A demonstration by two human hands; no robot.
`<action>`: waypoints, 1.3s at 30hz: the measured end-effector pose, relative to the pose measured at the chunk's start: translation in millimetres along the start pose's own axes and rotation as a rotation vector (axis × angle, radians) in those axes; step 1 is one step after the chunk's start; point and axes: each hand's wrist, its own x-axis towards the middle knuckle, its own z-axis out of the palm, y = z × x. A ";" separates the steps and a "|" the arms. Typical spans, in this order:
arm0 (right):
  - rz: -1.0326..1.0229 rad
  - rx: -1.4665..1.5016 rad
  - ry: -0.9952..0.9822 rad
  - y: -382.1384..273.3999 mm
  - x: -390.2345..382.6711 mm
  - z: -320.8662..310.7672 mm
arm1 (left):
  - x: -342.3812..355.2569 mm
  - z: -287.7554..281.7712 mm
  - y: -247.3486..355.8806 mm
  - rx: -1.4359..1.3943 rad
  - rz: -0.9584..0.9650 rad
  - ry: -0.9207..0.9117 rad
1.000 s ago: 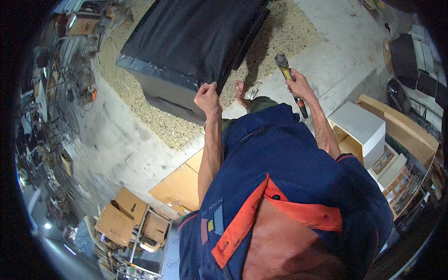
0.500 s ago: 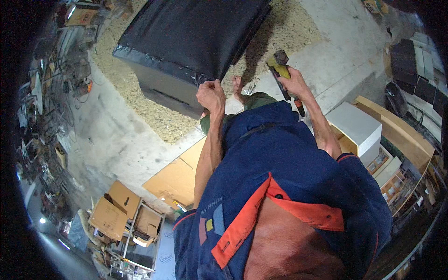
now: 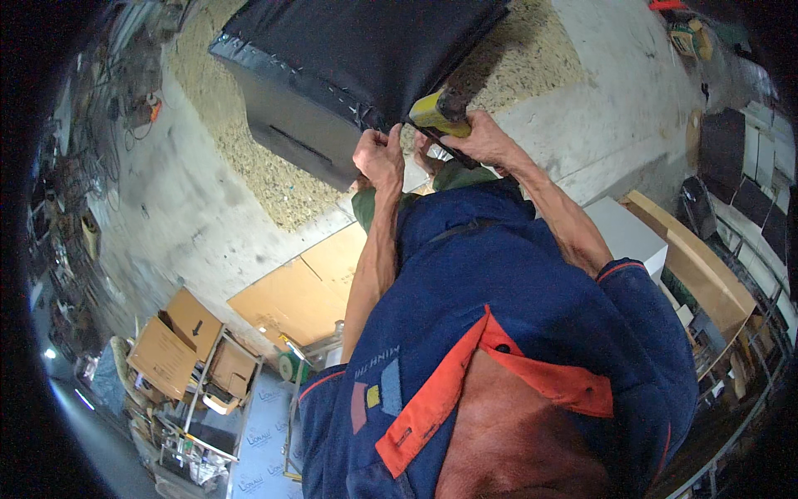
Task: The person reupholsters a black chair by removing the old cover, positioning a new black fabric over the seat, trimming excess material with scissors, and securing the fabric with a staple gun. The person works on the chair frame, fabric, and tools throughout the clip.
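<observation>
A large upholstered piece covered in black fabric (image 3: 332, 50) stands in front of me, its lower side faced with a thinner dark-grey cloth (image 3: 287, 125). Small staples glint along the edge where the two meet. At the near corner my left hand (image 3: 381, 162) is closed in a pinch on the black fabric. My right hand (image 3: 492, 143) grips a yellow-and-black staple gun (image 3: 442, 114) by its handle. The gun's head is beside the same corner, just right of my left fingers; whether its nose touches the fabric is hidden.
Under the piece lies a speckled foam mat (image 3: 544, 71) on the concrete floor. Flat cardboard (image 3: 283, 299) and cardboard boxes (image 3: 162, 358) are behind me at the left. A grey box (image 3: 628, 229) and a curved wooden frame (image 3: 690, 254) stand close on my right.
The staple gun in my right hand has swung left and inward, from out at my right side to the fabric corner. My left hand keeps its pinch there.
</observation>
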 end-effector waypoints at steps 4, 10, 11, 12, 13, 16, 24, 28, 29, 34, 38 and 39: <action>-0.047 -0.074 0.012 5.3 7.0 12.0 | -1.8 1.5 -5.9 -0.029 0.045 -0.007; 0.034 -0.117 -0.029 -8.3 4.1 11.6 | -1.2 -2.0 -3.5 -0.085 0.017 -0.019; 0.017 -0.117 -0.024 -10.6 3.5 11.6 | -0.4 -2.8 -1.2 -0.067 -0.046 -0.058; 0.027 -0.115 -0.012 -11.9 2.2 11.5 | 1.0 -3.7 1.1 -0.046 -0.049 -0.044; 0.027 -0.109 0.006 -12.8 1.5 11.7 | 2.8 -4.7 3.6 -0.010 -0.090 -0.071; 0.030 -0.035 0.029 -11.3 0.1 9.5 | 6.4 -7.1 10.9 0.009 -0.190 -0.128; 0.065 -0.036 0.016 0.8 5.8 10.4 | 12.0 -2.8 13.7 0.066 -0.196 -0.121; 0.022 0.015 0.030 4.2 7.1 12.4 | 17.9 2.6 13.6 0.160 -0.179 -0.138; 0.015 0.046 0.019 4.8 7.3 12.3 | 19.0 3.3 14.5 0.173 -0.202 -0.152; 0.045 -0.075 0.008 8.7 10.3 11.9 | 22.5 4.0 22.2 0.011 -0.327 -0.133; 0.008 -0.067 0.070 12.9 11.4 15.7 | 24.0 1.1 30.0 -0.406 -0.622 -0.198; -0.014 -0.056 0.085 13.9 11.1 16.5 | 24.5 0.2 32.2 -0.468 -0.650 -0.205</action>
